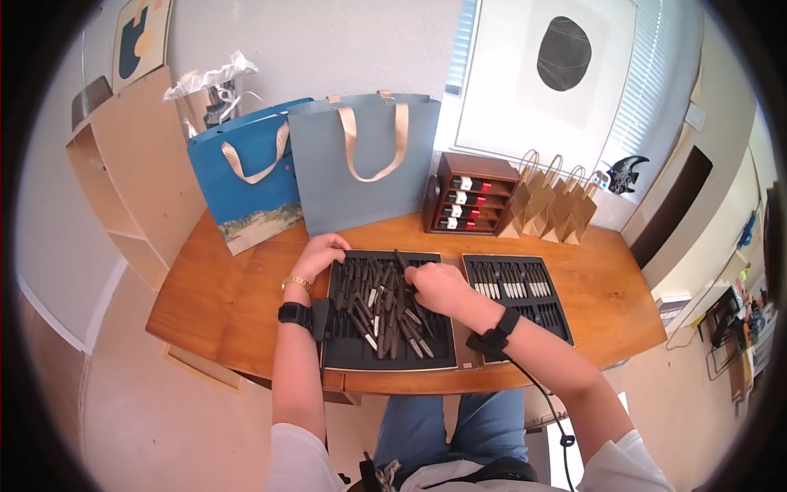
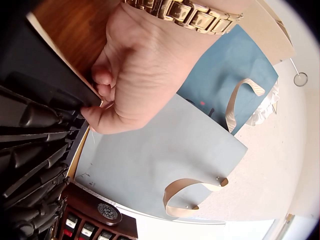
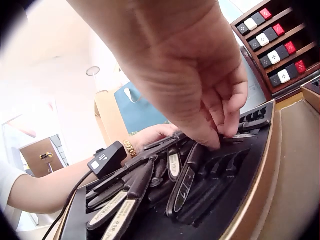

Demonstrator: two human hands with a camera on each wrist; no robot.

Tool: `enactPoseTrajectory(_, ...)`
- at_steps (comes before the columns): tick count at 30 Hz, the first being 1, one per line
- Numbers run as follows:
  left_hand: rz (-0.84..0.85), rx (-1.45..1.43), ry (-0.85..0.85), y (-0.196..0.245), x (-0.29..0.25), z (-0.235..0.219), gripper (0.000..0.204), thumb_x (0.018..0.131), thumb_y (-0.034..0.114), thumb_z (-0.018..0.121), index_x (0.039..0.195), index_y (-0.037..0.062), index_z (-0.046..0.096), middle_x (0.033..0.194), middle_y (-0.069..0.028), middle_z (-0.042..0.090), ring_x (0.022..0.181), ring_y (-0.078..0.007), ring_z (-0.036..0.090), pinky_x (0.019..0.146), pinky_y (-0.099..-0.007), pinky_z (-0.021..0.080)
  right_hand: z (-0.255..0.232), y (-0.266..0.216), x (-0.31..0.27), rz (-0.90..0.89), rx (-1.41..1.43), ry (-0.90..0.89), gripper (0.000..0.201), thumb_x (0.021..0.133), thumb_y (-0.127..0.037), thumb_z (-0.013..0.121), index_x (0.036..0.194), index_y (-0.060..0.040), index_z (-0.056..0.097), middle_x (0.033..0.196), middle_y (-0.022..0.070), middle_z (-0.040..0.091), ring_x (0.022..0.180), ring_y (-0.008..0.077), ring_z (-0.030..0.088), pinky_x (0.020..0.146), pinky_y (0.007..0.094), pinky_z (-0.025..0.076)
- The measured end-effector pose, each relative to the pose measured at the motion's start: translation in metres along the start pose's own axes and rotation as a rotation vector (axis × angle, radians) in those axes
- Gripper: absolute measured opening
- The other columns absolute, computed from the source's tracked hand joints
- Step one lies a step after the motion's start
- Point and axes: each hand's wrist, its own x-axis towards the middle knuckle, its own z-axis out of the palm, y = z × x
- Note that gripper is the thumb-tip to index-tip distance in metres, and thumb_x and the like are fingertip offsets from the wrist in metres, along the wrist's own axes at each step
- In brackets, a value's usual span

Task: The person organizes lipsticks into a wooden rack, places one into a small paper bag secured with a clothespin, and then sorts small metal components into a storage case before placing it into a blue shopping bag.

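A shallow black tray with moulded slots and a gold edge is heaped with slim dark pieces. Several bear pale labels; they resemble cutlery in dark sleeves. At the tray's far left corner, my left hand pinches the rim, thumb inside and fingers curled outside, as the left wrist view shows. My right hand reaches over the tray's far right part. Its thumb and fingertips pinch a slim dark piece low over the slots; the fingers partly hide it.
Beside the tray lies a second black tray with similar pieces in rows. Behind stand a blue bag, a grey bag, a wooden rack of red, white and black items, and several brown paper bags. The wooden table curves in front.
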Motion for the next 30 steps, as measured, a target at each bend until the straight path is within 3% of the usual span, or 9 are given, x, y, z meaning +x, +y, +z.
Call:
enactPoseTrajectory(4,0.003,0.021,0.007,-0.004,0.004,-0.002,0.021,0.072,0.003,0.061,0.092,0.0063,0.068,0.085,0.0017,0.063,0.076,-0.0092,0.054,0.063,-0.023,0.04,-0.008,0.004,0.0,0.031,0.008,0.022,0.015,0.078,-0.01,0.067,0.091,-0.0036,0.065,0.084,0.0169,0.07,0.084,0.0373,0.069,0.073,0.0465,0.056)
enactPoseTrajectory(6,-0.031,-0.018,0.002,0.004,-0.001,-0.002,0.022,0.071,0.001,0.061,0.092,0.0005,0.067,0.089,-0.0031,0.066,0.085,-0.0144,0.059,0.078,-0.0268,0.047,-0.022,0.01,-0.001,0.038,0.189,-0.009,0.02,0.076,-0.016,0.073,0.091,-0.0047,0.067,0.085,0.014,0.071,0.083,0.0359,0.069,0.075,0.0453,0.055)
enactPoseTrajectory(10,-0.041,-0.007,-0.009,0.004,0.0,-0.003,0.021,0.074,0.002,0.061,0.093,0.0066,0.066,0.088,0.0032,0.065,0.072,-0.0065,0.052,0.059,-0.0213,0.036,-0.044,0.021,-0.017,0.11,0.365,0.023,0.024,0.076,-0.02,0.077,0.092,-0.0035,0.071,0.084,0.0141,0.072,0.083,0.0335,0.07,0.076,0.0424,0.055)
enactPoseTrajectory(14,-0.061,0.008,-0.001,0.005,0.0,-0.004,0.022,0.073,0.003,0.061,0.094,0.006,0.067,0.088,0.0016,0.067,0.075,-0.0082,0.055,0.061,-0.0215,0.038,-0.069,0.033,-0.068,0.245,0.417,0.138,0.023,0.078,-0.019,0.078,0.093,-0.0025,0.071,0.08,0.0134,0.071,0.077,0.0302,0.07,0.07,0.0376,0.055)
enactPoseTrajectory(19,-0.058,-0.036,-0.028,-0.003,0.005,-0.003,0.023,0.072,0.001,0.061,0.094,0.0057,0.067,0.089,0.0011,0.067,0.074,-0.0072,0.054,0.06,-0.0211,0.038,-0.046,0.038,-0.089,0.286,0.62,0.171,0.025,0.081,-0.015,0.076,0.101,-0.0003,0.071,0.077,0.0146,0.07,0.072,0.0297,0.07,0.069,0.0363,0.054)
enactPoseTrajectory(24,-0.087,-0.019,-0.005,0.011,-0.002,-0.002,0.022,0.073,-0.002,0.058,0.093,0.0056,0.065,0.087,0.002,0.066,0.069,-0.0054,0.052,0.056,-0.0201,0.035,-0.06,0.032,-0.092,0.252,0.51,0.263,0.026,0.083,-0.018,0.074,0.103,-0.0011,0.071,0.076,0.0163,0.07,0.072,0.0315,0.07,0.068,0.0371,0.054)
enactPoseTrajectory(26,-0.089,-0.029,-0.005,0.01,-0.002,-0.001,0.023,0.072,-0.002,0.058,0.093,0.0059,0.065,0.087,0.0026,0.065,0.069,-0.0054,0.051,0.056,-0.02,0.036,-0.063,0.035,-0.114,0.344,0.466,0.284,0.027,0.084,-0.019,0.074,0.105,-0.0021,0.07,0.073,0.016,0.068,0.069,0.0321,0.069,0.065,0.0385,0.053)
enactPoseTrajectory(29,-0.105,-0.011,-0.004,0.016,-0.004,0.0,0.027,0.071,-0.006,0.057,0.096,0.0024,0.065,0.093,-0.0021,0.066,0.082,-0.0116,0.058,0.075,-0.024,0.047,-0.042,0.045,-0.152,0.484,0.416,0.335,0.027,0.082,-0.016,0.076,0.103,-0.0001,0.071,0.073,0.0164,0.068,0.067,0.0305,0.069,0.063,0.0369,0.054)
enactPoseTrajectory(30,-0.112,-0.021,-0.001,0.018,-0.004,-0.001,0.027,0.071,-0.006,0.057,0.096,0.0024,0.065,0.093,-0.0021,0.066,0.082,-0.0116,0.058,0.075,-0.024,0.047,-0.032,0.047,-0.162,0.533,0.415,0.35,0.027,0.082,-0.014,0.076,0.104,0.0005,0.072,0.073,0.0159,0.068,0.066,0.0275,0.069,0.063,0.0353,0.055)
